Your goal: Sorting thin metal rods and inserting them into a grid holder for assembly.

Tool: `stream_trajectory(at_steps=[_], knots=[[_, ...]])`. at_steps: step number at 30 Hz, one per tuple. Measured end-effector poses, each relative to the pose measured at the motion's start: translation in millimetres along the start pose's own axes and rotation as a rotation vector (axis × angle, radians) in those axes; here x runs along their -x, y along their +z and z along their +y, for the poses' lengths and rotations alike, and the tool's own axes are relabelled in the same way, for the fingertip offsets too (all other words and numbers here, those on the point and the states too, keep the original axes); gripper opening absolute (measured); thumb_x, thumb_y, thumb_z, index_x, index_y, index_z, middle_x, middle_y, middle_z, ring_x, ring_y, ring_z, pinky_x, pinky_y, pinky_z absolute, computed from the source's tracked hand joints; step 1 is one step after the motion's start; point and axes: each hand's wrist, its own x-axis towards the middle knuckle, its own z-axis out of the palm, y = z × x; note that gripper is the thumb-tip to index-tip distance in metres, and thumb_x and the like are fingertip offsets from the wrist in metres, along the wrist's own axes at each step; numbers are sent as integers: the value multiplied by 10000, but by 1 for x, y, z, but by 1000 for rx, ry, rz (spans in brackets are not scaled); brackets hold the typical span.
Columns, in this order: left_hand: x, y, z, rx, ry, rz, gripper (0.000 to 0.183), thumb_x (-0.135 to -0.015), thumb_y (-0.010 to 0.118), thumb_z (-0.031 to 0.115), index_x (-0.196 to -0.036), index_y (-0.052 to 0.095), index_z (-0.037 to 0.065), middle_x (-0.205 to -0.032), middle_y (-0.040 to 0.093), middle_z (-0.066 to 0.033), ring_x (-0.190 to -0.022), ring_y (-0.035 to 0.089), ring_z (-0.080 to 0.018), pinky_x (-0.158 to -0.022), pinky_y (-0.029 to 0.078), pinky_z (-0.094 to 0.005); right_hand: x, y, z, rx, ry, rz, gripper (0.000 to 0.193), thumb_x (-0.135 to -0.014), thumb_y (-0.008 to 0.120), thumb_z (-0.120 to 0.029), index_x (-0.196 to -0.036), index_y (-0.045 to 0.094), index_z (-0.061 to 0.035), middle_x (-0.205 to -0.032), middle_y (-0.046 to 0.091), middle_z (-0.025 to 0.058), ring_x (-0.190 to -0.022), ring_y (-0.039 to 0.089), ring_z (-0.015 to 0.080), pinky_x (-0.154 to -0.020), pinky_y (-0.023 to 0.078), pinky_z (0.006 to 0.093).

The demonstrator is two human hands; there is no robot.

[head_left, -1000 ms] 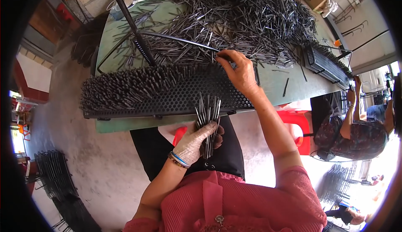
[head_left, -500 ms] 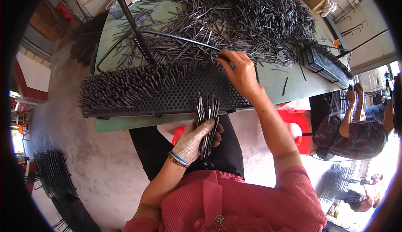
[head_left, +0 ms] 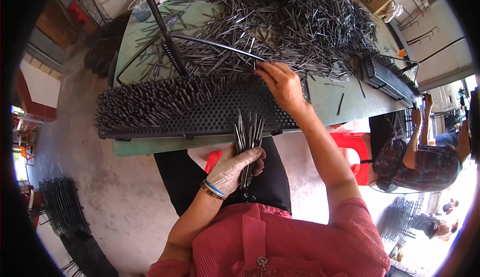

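Observation:
My left hand (head_left: 231, 171), in a pale knitted glove, is closed around a bundle of thin dark strips (head_left: 245, 131) that point up and away from me. In front of it, along the table's near edge, lies a long black perforated metal panel (head_left: 225, 112). Upright dark strips (head_left: 145, 102) stand densely packed in the panel's left part and along its far side; bare holes show toward the front right. Over the panel's far right part is my bare right hand (head_left: 287, 89), thumb and fingers drawn together at the far edge. What its fingertips pinch is too small to make out.
A large heap of loose dark strips (head_left: 320, 17) covers much of the green table (head_left: 325, 97). A black metal frame (head_left: 220, 46) rises behind the panel. Another strip-filled panel (head_left: 382, 77) lies at right, near a person (head_left: 422, 162) and a red stool (head_left: 355, 147).
My right hand has shifted slightly left along the panel's far edge. The thumb of my left hand has slid up and across the bundle. The panel and frame appear very slightly shifted.

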Motion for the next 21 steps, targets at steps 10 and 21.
stream_trajectory(at_steps=[10,21], knots=[[1,-3,3,22,-22,-73,263,-896,627,89,-1137,550,16,-947,650,-93,-794,658,-181,-687,561,-293,-5,0,-10,20,119,-65,194,-837,685,-148,-949,660,9,-776,636,138,-728,618,329,-643,484,406],[3,-3,5,96,-17,-25,203,-942,597,200,-1048,576,28,-911,659,-88,-740,654,-163,-648,559,-280,-10,-6,-13,-76,254,-108,178,-857,651,-99,-991,680,15,-880,684,160,-810,666,326,-707,512,349]])
